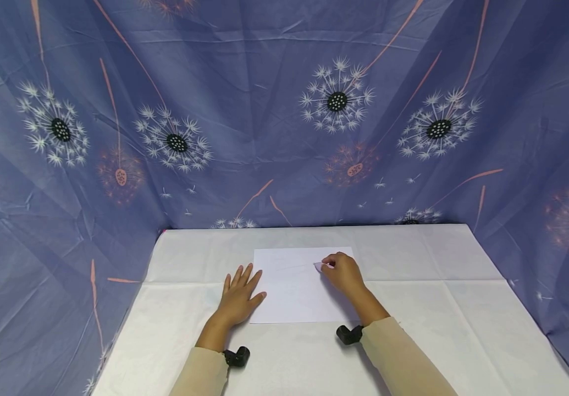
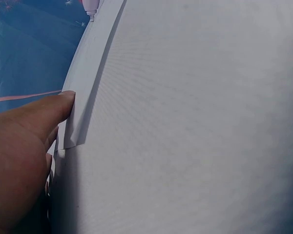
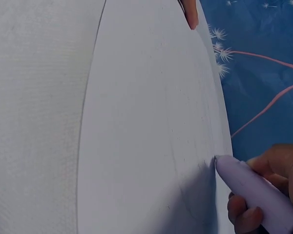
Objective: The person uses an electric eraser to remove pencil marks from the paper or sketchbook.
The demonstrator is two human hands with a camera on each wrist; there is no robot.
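A sheet of white paper [image 1: 289, 297] lies flat on the white-covered table. My left hand [image 1: 237, 302] rests with fingers spread at its left edge; the thumb [image 2: 63, 103] presses on the paper in the left wrist view. Near the upper right of the sheet, my right hand [image 1: 343, 273] pinches a smooth pale lavender tool [image 3: 256, 195] with a rounded body and a small narrow tip. That tip meets the paper in the right wrist view; its exact kind cannot be told. Faint lines and specks show on the sheet.
White cloth [image 1: 437, 330] with fold creases covers the table. Blue curtains [image 1: 264, 137] with a dandelion print hang behind it and at both sides. Each wrist wears a black strap-on camera, such as the one at the right wrist [image 1: 349, 334].
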